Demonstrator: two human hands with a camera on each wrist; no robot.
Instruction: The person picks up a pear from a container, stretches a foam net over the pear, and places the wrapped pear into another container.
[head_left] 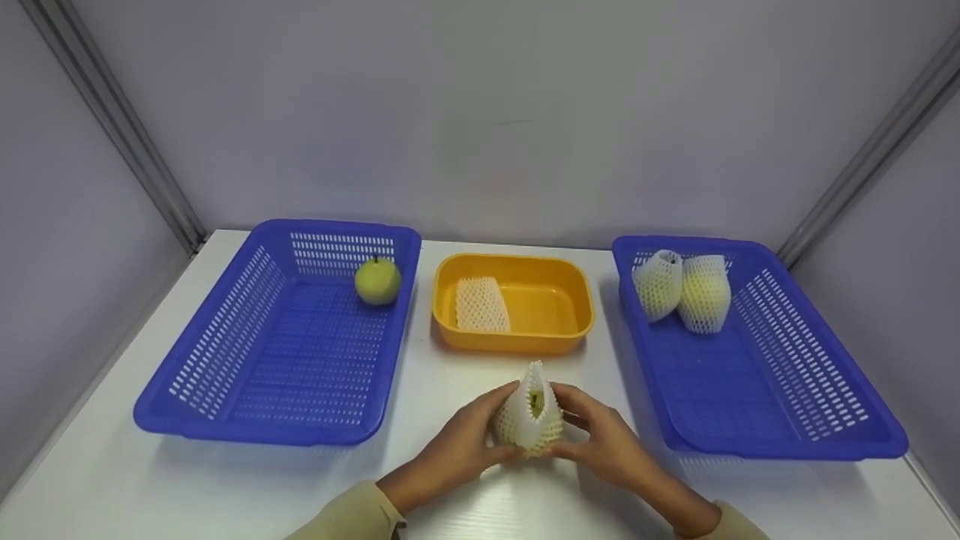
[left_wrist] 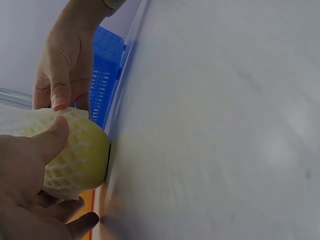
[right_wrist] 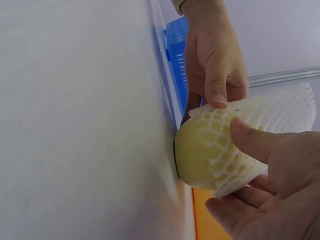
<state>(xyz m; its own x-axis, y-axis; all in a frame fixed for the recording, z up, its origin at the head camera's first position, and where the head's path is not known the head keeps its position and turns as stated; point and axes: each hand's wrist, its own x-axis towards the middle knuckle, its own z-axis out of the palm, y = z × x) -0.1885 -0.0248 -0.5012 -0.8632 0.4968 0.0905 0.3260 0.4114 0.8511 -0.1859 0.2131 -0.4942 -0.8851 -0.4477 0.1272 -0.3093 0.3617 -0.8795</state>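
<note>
Got a pear (right_wrist: 192, 156) in a foam net (right_wrist: 287, 107), upright on the bench (head_left: 450, 382) near the front edge of an orange tub (head_left: 547, 304). Pinched from both sides by left hand (head_left: 466, 437) and right hand (head_left: 606, 441), prob for steadiness. Beyond: loose net (head_left: 481, 304) in said tub, wrapped pears (head_left: 703, 296) in the right basket (head_left: 731, 390), back-left corner.

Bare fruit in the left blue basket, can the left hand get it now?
Likely not yet: the left hand holds the netted fruit, though the blue basket is open above the bare fruit.
</note>
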